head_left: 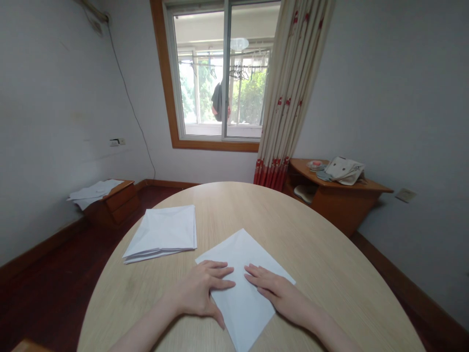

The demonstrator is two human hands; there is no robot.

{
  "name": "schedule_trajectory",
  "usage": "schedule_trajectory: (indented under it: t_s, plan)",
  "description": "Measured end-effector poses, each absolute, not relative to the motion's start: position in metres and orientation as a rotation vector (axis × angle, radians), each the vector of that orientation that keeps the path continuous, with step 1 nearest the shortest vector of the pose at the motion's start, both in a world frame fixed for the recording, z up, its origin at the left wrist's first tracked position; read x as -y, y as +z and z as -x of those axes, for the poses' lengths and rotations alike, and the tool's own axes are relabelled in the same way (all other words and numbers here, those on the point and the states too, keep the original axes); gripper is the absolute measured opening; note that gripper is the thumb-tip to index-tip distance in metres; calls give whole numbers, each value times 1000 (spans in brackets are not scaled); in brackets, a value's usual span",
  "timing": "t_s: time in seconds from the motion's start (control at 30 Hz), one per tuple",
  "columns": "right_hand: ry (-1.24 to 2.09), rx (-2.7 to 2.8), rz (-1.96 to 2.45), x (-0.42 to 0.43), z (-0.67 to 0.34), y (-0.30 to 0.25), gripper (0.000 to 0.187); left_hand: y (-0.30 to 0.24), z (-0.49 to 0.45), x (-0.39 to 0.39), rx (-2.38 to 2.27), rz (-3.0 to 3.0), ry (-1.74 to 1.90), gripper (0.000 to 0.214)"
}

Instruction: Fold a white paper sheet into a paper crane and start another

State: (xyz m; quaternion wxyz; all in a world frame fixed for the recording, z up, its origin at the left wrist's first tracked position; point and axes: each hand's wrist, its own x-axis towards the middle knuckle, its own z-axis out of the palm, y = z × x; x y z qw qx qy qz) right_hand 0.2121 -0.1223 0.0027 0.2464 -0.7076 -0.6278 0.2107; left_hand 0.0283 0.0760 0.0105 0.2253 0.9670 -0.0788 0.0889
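A white sheet of paper (244,308) lies on the round wooden table (330,293) with one corner pointing away from me. Faint creases show on it. Across its left edge rests my left hand (205,288), fingers stretched over the paper and thumb lower down by the edge. My right hand (274,288) lies on the right part of the sheet, its fingers extended toward the middle. Both hands touch the paper without gripping it. Whatever lies under the palms is hidden.
Left of the paper sits a stack of folded white paper (168,227). Beyond the table's far edge stand a small cabinet (122,203) with papers on top and a wooden desk (337,203) holding a white bag (344,170). A curtain (289,98) hangs beside the window.
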Motion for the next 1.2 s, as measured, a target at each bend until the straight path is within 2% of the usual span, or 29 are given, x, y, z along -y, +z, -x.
schedule_trajectory:
  t_s: [0.17,0.33,0.43,0.6,0.77,0.83,1.07,1.2]
  plan:
    - [643,1772,1923,126,-212,11,52,6,-30,-78,240,-2651,334,42]
    - [732,1814,1911,125,-214,18,78,-2,-33,-78,262,-2644,462,47]
    - [764,1848,1898,124,-215,21,85,-4,-34,-77,239,-2622,520,49]
    - [755,1848,1937,126,-210,25,83,-4,-33,-74,218,-2575,602,49]
    - [640,1846,1883,130,-207,27,49,-4,-32,-70,136,-2604,702,53]
    - [621,1845,1844,130,-208,26,43,-2,-31,-67,124,-2591,772,55]
    - [555,1698,1837,129,-214,11,39,7,-27,-66,158,-2603,882,56]
    - [488,1670,1825,129,-216,8,35,1,-28,-68,5,-2642,875,56]
